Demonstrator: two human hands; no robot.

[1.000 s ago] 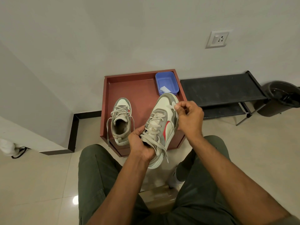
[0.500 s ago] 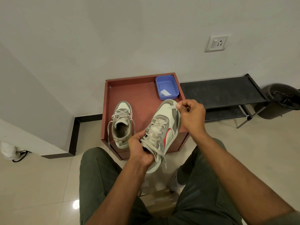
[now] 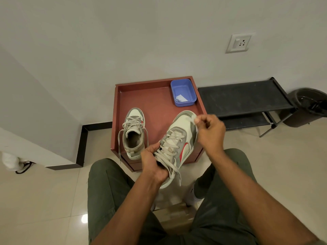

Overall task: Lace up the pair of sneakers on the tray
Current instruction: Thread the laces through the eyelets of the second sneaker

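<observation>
Two cream and grey sneakers with red side marks. One sneaker stands on the reddish-brown tray, toe away from me, its loose laces hanging over the tray's front edge. The other sneaker is lifted over the tray's front right corner, toe pointing away. My left hand grips it at the heel and collar. My right hand is beside its toe, fingers pinched on a lace end pulled up to the right. More lace hangs down near the heel.
A blue plastic box with a bit of paper sits in the tray's far right corner. A black low rack stands to the right, a dark bin beyond it. My knees in green trousers flank a cardboard box on the tiled floor.
The view has tipped up slightly, so everything sits lower in frame. My right hand has drawn the lace end a little further right; the left hand keeps its grip on the sneaker.
</observation>
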